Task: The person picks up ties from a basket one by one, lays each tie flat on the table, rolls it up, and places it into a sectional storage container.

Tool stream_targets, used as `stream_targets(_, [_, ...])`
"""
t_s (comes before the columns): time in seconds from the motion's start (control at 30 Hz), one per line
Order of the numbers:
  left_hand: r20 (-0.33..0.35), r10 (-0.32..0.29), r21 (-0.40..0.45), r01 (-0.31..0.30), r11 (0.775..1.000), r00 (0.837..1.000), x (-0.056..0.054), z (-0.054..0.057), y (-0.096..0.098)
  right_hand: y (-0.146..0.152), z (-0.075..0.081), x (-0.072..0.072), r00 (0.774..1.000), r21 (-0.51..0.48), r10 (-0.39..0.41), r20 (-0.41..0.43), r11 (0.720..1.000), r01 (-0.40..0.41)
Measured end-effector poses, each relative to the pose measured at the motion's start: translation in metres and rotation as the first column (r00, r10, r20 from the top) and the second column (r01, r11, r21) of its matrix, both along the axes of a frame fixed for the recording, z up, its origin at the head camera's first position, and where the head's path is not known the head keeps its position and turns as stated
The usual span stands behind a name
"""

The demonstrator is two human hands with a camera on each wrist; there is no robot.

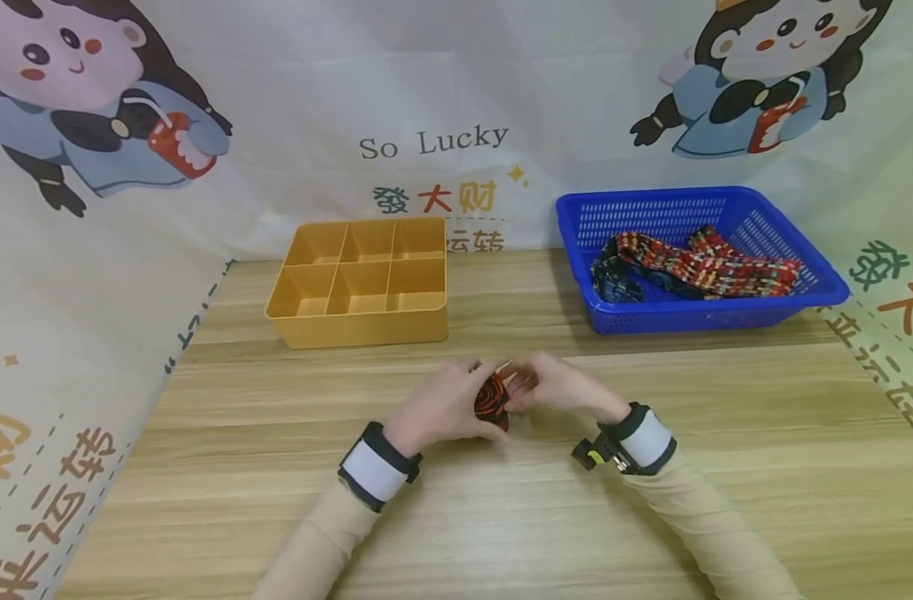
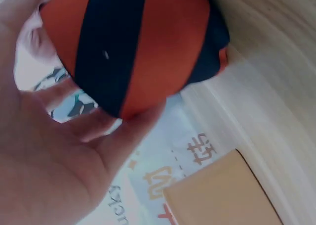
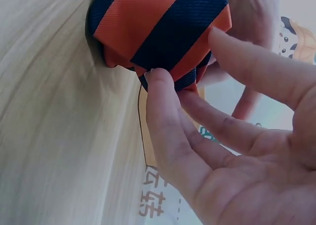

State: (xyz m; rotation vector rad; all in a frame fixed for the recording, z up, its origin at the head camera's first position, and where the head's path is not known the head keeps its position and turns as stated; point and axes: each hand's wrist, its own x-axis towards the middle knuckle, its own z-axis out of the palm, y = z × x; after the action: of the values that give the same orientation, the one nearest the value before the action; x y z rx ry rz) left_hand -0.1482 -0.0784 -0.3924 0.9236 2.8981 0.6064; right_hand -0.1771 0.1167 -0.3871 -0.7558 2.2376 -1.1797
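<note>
From the head, the rolled-up tie (image 1: 492, 402) is between the two hands, its swirly end showing, with the left hand (image 1: 447, 406) curled round it and nearer the yellow box (image 1: 366, 331), behind and to the left. From the left wrist, that hand's fingers hold the orange-and-dark-blue side. From the right wrist, the right hand (image 3: 232, 146) pinches the edge.

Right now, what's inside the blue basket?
Inside the blue basket, there's a red, multicoloured checked cloth strip and some dark patterned cloth. They cover part of the basket's floor, so I can't see what's underneath them.
</note>
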Motion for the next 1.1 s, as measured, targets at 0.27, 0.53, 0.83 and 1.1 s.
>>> stream_targets(0.27, [-0.047, 0.040, -0.105, -0.045, 0.993, 0.998, 0.003, -0.005, 0.007, 0.001, -0.004, 0.000, 0.991, 0.006, -0.098, 0.088, 0.995, 0.098])
stream_targets(0.53, [0.130, 0.146, -0.076, -0.137, 0.988, 0.981, 0.004, -0.001, 0.003, 0.000, -0.005, -0.001, 0.988, -0.037, -0.077, 0.135, 0.996, 0.083])
stream_targets(0.83, [0.246, 0.179, -0.171, -0.139, 0.975, 0.952, 0.000, 0.004, -0.013, -0.019, -0.007, -0.006, 0.992, -0.099, -0.058, -0.116, 0.994, 0.046])
stream_targets(1.1, [0.191, 0.121, -0.252, -0.071, 0.965, 0.974, -0.003, 0.014, -0.024, -0.070, 0.010, -0.035, 0.863, -0.001, -0.096, -0.496, 0.994, 0.110])
